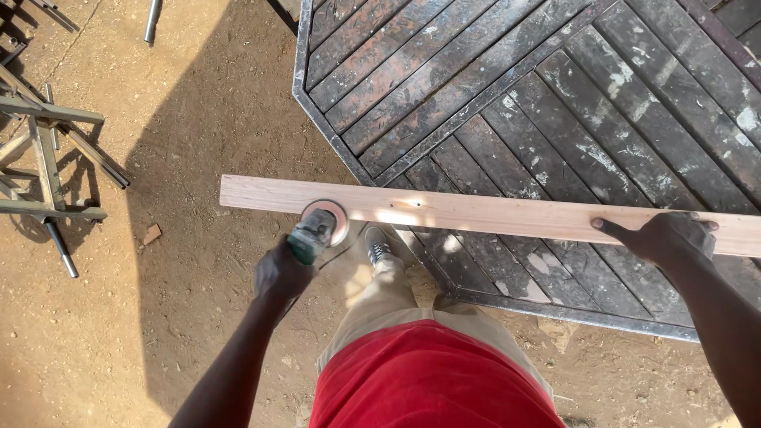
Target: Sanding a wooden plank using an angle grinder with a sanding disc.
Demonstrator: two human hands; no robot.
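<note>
A long pale wooden board [491, 212] lies across the edge of a dark slatted worktable [507, 87], its left end sticking out over the dirt. My left hand [279, 273] grips a green angle grinder [311, 235] whose round sanding disc [326, 215] presses against the board's near edge toward the left end. My right hand [664, 236] rests flat on the board at the right, fingers spread over its top, holding it down. Below, my red shirt, tan trousers and one shoe [378, 246] show.
A metal frame of welded bars [47, 158] stands on the dirt floor at the left. A metal pipe [152, 20] lies at the top left. A small brick fragment [151, 234] lies on the ground near the board's left end.
</note>
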